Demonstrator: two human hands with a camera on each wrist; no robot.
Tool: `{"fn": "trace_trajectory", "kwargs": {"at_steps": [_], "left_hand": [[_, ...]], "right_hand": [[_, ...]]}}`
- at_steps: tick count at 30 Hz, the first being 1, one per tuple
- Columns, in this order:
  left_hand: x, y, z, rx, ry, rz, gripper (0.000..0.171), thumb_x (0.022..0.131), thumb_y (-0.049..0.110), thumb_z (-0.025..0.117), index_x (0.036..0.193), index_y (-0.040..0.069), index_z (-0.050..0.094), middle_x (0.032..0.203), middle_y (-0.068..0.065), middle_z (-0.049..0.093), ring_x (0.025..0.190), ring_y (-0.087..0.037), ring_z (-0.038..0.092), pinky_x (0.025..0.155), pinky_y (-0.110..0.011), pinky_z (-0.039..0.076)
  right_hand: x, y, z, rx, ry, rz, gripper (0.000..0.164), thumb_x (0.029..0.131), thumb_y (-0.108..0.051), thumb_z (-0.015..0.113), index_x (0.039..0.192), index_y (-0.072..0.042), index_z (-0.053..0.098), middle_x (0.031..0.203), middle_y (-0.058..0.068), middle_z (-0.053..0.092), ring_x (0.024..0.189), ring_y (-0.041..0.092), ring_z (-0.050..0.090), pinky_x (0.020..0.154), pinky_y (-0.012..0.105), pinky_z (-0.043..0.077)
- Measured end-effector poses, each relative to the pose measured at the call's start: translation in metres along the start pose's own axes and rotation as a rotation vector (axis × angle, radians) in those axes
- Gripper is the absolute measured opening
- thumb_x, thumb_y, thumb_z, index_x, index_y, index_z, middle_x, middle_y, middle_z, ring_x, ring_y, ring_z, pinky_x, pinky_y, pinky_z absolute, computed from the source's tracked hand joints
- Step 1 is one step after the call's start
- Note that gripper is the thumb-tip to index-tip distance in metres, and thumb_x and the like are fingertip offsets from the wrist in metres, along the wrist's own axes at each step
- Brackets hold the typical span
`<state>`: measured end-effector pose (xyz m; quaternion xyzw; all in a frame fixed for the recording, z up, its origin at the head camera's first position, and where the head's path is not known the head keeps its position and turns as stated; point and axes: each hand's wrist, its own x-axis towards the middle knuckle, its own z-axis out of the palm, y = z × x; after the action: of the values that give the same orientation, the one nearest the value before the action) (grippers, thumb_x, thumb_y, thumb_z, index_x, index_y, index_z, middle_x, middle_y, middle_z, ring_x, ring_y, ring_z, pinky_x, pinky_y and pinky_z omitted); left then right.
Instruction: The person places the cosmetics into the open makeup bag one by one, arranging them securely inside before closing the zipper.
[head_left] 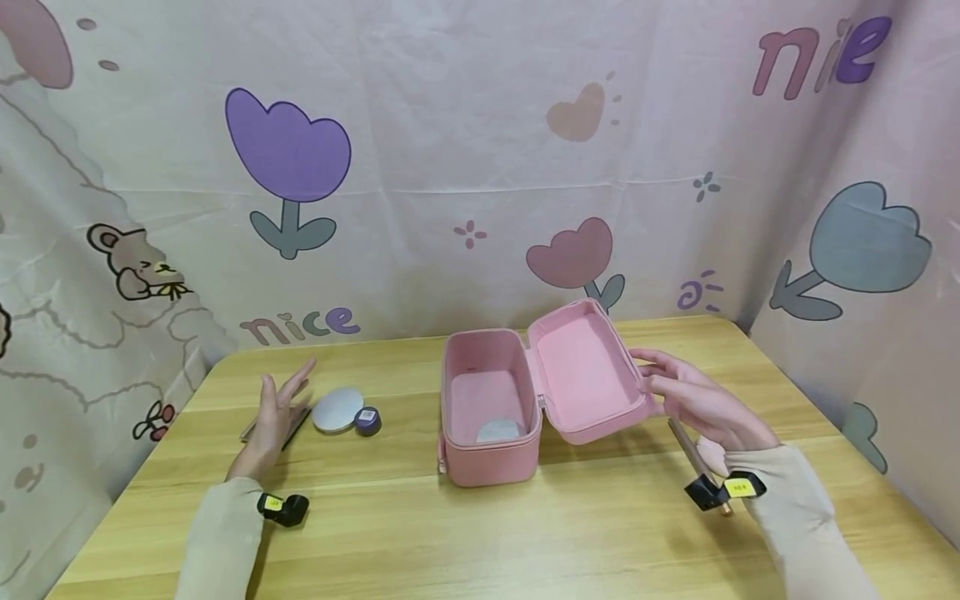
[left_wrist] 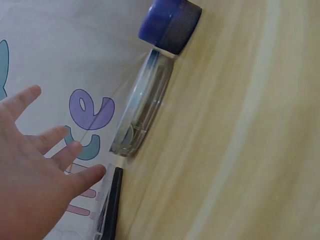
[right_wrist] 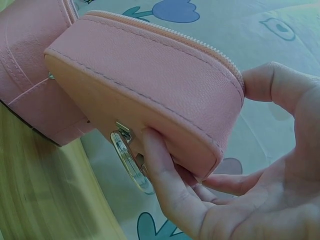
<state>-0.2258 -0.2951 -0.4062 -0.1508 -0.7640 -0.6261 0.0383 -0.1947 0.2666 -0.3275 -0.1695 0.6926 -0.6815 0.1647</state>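
Note:
A pink zippered case (head_left: 491, 462) stands on the table with its lid (head_left: 588, 362) swung out to the right. A pale round piece (head_left: 501, 430) lies on the case floor. My right hand (head_left: 705, 408) grips the lid's outer end, thumb at the zip edge and fingers on the outer face beside a metal handle (right_wrist: 131, 162). At the left, my left hand (head_left: 272, 421) has its fingers spread, holding nothing. Below it lies a flat case with a black edge (left_wrist: 112, 205), partly hidden. Beside this are a round clear-sided flat container (head_left: 337, 410) and a small dark blue jar (head_left: 367, 422).
A thin brown stick (head_left: 688, 446) and a pale pink piece (head_left: 711, 454) lie under my right wrist, partly covered. Behind the wooden table (head_left: 600, 533) hangs a printed cloth (head_left: 420, 125), which also closes off both sides.

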Motion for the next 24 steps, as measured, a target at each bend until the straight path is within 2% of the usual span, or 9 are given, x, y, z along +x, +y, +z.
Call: {"fn": "trace_trajectory", "kwargs": {"at_steps": [4,17,24], "left_hand": [[-0.0005,-0.0007,-0.0002,0.027,-0.004,-0.007,0.086,0.095,0.055,-0.011,0.15,-0.006,0.014,0.157,-0.026,-0.002,0.138,-0.051,-0.008,0.105,-0.068,-0.008],[0.0011,0.0001,0.0031,0.043,-0.002,-0.02,0.087,0.096,0.055,-0.01,0.148,-0.01,0.015,0.156,-0.028,0.001,0.138,-0.051,-0.006,0.106,-0.067,-0.006],[0.0022,-0.0005,0.0075,0.069,-0.018,-0.015,0.086,0.097,0.052,-0.011,0.148,-0.012,0.015,0.155,-0.03,0.002,0.139,-0.051,-0.003,0.107,-0.067,0.001]], "right_hand": [[0.0009,-0.0007,0.0008,0.008,-0.005,-0.009,0.065,0.096,-0.003,0.045,0.147,0.012,0.006,0.123,0.01,0.046,0.104,0.016,0.057,0.084,0.037,0.053],[0.0005,-0.0002,-0.0007,0.016,0.002,-0.004,0.065,0.096,-0.002,0.044,0.147,0.013,0.005,0.121,0.008,0.047,0.103,0.015,0.058,0.084,0.036,0.053],[0.0009,0.0,-0.0008,0.016,0.007,0.001,0.064,0.097,-0.003,0.044,0.147,0.012,0.007,0.121,0.008,0.048,0.103,0.016,0.058,0.084,0.036,0.053]]}}
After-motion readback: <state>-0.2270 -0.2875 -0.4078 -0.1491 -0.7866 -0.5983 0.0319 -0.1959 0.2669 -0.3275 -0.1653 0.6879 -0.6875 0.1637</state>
